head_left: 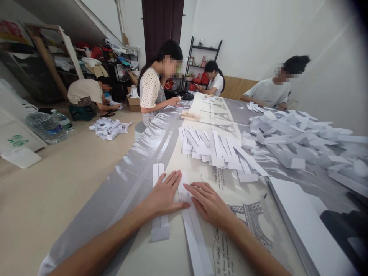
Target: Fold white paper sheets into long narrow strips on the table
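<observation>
My left hand lies flat with its fingers stretched out, over one folded white paper strip and against the edge of another. Its thumb points right across the second paper strip, which runs lengthwise toward me. My right hand rests its outstretched, slightly bent fingers on the right side of that second strip. Both strips lie on the table; creases run along their length. Parts of them are hidden under my hands. Just beyond sits a row of folded paper pieces with bent ends.
A large heap of folded paper covers the table's right side. Nearer, a stack of white sheets lies beside a dark object. Several people work around the table and on the floor. A paper pile and water bottles stand left.
</observation>
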Motion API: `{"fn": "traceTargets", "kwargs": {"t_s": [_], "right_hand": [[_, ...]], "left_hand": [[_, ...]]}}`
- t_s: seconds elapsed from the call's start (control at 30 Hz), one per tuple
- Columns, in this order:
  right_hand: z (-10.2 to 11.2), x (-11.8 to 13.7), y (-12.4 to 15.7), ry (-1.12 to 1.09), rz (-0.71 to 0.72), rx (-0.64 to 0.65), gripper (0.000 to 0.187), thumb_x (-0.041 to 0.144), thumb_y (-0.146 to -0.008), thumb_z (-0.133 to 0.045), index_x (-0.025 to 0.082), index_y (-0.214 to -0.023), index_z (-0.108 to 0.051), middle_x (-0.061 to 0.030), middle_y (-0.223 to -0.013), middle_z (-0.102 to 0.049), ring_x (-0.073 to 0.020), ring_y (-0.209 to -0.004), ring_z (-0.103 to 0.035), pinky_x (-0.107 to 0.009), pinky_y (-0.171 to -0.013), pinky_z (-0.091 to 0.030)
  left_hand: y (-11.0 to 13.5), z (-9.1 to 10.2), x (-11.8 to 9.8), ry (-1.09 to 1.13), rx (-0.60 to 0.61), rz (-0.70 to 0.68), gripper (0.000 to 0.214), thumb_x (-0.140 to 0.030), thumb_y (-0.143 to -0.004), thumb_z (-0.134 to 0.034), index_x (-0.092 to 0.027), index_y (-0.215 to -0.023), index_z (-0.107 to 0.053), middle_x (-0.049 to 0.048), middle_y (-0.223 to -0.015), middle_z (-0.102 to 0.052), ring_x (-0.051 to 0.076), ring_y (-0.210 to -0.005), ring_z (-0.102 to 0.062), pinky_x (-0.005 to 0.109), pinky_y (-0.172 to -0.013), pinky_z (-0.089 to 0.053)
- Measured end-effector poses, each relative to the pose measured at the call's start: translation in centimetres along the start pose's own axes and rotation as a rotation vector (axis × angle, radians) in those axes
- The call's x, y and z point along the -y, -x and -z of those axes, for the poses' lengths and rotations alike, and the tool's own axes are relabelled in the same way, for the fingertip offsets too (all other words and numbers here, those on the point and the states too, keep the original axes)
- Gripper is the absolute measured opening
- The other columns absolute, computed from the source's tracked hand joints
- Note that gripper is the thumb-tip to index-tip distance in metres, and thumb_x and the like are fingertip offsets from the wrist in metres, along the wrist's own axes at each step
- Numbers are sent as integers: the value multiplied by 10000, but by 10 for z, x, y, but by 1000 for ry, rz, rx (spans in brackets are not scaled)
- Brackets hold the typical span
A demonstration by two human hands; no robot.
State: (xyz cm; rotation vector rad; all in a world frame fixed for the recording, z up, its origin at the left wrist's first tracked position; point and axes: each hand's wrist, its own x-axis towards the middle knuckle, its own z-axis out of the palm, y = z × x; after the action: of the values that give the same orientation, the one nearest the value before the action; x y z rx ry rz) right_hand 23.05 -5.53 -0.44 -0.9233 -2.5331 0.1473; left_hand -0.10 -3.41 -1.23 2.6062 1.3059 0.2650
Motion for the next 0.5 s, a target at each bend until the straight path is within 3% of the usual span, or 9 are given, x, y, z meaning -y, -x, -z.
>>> {"fn": "traceTargets", "kwargs": {"t_s": [0.07, 0.13, 0.2, 0.3, 0.4, 0.5], "right_hand": [[-4, 1, -5, -24, -46, -1, 465, 145, -1024, -394, 183, -1487, -426, -117, -1351, -631, -265, -1279, -521, -470, -1039, -461], [-6, 2, -7, -57, -52, -6, 426, 137, -1014, -417, 179, -1430, -497, -117, -1252, -680, -275, -1247, -534, -482, -1026, -458], [-5, 3, -6, -82, -43, -18, 361, 128, -994, -447, 175, -1317, -601, -108, -1034, -731, -280, -1121, -582, -478, -959, -473], [-1, 3, -1, -104, 8, -21, 281, 132, -957, -490, 180, -1133, -705, -78, -770, -692, -259, -879, -605, -436, -813, -485], [5, 3, 4, -177, 44, -14, 261, 136, -931, -501, 190, -1027, -738, -63, -709, -666, -226, -733, -585, -370, -689, -465], [11, 4, 8, -269, 22, 35, 297, 137, -934, -478, 209, -1061, -737, -31, -658, -653, -194, -622, -552, -323, -614, -430]], "left_hand": [[0, -2, 1, 5, -10, -7, 1011, -844, -881, -316, -163, -1609, -151, 163, -1643, -248, 336, -1513, -242, 518, -1211, -147], [0, -4, 2, 6, -22, -13, 1008, -837, -883, -330, -157, -1608, -160, 169, -1640, -254, 337, -1510, -249, 513, -1209, -149], [-1, -4, 2, 4, -36, -18, 1018, -841, -875, -346, -159, -1608, -162, 174, -1634, -268, 341, -1506, -258, 513, -1206, -152], [0, -2, 3, 1, -34, -26, 1038, -854, -862, -355, -158, -1608, -164, 182, -1629, -278, 344, -1506, -257, 517, -1203, -147], [0, 0, 5, 1, 6, -39, 1055, -861, -853, -358, -156, -1609, -149, 186, -1639, -245, 343, -1513, -233, 515, -1203, -124], [0, 3, 7, 10, 27, -48, 1086, -877, -833, -368, -169, -1615, -110, 189, -1647, -218, 344, -1517, -217, 504, -1205, -96]]}}
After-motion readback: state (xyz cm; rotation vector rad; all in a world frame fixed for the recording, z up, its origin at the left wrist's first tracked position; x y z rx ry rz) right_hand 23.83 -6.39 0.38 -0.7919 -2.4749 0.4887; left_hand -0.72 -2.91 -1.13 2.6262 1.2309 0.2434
